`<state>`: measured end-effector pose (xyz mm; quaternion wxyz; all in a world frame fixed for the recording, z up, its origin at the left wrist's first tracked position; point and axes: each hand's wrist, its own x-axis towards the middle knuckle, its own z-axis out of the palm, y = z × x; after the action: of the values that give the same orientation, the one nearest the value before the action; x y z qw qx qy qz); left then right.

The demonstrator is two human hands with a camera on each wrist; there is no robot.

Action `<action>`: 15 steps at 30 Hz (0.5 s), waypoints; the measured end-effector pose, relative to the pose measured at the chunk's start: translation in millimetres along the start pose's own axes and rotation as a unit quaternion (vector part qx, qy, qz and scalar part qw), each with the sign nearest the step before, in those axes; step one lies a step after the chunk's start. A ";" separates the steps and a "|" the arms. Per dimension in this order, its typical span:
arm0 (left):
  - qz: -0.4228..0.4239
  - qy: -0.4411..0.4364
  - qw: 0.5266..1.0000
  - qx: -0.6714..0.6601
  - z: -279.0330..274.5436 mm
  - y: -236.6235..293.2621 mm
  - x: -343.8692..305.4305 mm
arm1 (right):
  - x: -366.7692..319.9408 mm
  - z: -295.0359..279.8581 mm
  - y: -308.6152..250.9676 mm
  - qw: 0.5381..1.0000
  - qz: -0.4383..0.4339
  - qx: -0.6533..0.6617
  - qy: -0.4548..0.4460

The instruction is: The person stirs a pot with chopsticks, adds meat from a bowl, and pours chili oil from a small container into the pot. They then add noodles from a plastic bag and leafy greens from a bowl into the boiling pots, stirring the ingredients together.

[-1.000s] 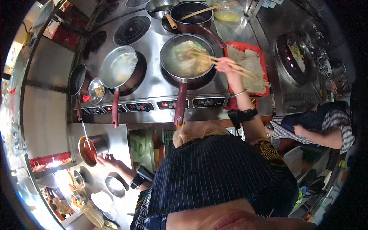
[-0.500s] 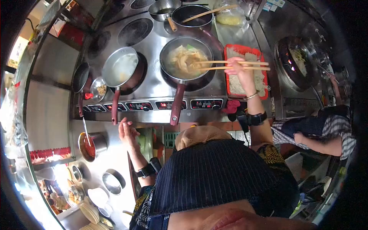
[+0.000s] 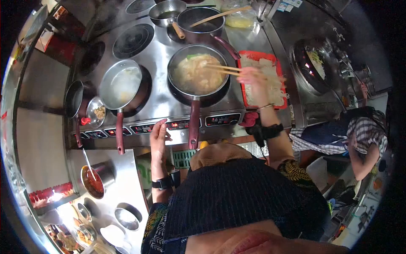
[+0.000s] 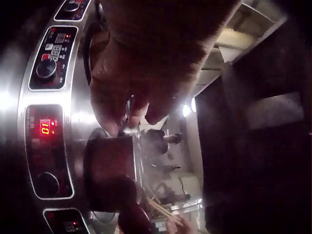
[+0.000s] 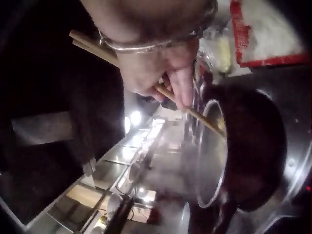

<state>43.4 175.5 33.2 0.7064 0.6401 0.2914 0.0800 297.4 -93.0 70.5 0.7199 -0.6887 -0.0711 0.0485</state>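
My right hand (image 3: 252, 80) grips a pair of long wooden chopsticks (image 3: 224, 70). Their far ends reach into the saucepan (image 3: 194, 95), which holds pale, wide strips of food and some green leaf in broth. In the right wrist view, the chopsticks (image 5: 207, 122) slant over the pan's rim (image 5: 201, 187), and the right hand (image 5: 156, 73) stays outside it. Left of the long red-brown pan handle (image 3: 194, 125), my left hand (image 3: 159, 137) is raised at the stove's front edge, near the control panels (image 3: 177, 125), with nothing in its loosely bent fingers.
Another pan (image 3: 122, 86) of cloudy liquid sits on the left burner. A red basket (image 3: 242, 91) of white noodles lies right of the saucepan. Behind are a dark pan (image 3: 201, 26) and a strainer (image 3: 167, 12). A pot of red sauce (image 3: 95, 186) stands lower left. Another person (image 3: 338, 131) works at right.
My left hand has moved from beside the red sauce pot up and right to the stove front. My right hand keeps moving the chopsticks in the saucepan, and the food has shifted.
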 end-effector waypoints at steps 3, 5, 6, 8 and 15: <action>0.010 -0.055 0.998 0.013 13.0 2.9 6.0 | -1.6 7.0 16.1 0.989 0.012 0.111 -0.094; -0.002 -0.030 0.999 0.021 12.9 0.8 3.2 | -4.7 -3.7 -2.2 0.990 0.060 0.073 -0.100; -0.001 -0.020 0.999 0.027 9.8 -2.1 3.7 | -3.6 -7.4 -1.4 0.992 0.055 0.073 -0.092; -0.009 -0.012 1.000 0.016 12.6 -3.0 4.2 | 2.6 -17.1 8.9 0.985 0.087 0.106 -0.103; -0.031 0.109 0.993 0.026 31.8 18.8 -4.3 | 78.3 -105.0 67.4 0.782 -0.273 -0.402 -0.391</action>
<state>61.2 149.2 52.8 0.6558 0.6364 0.3882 0.1192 394.1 -180.2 1.7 0.2714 -0.7896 -0.5443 0.0818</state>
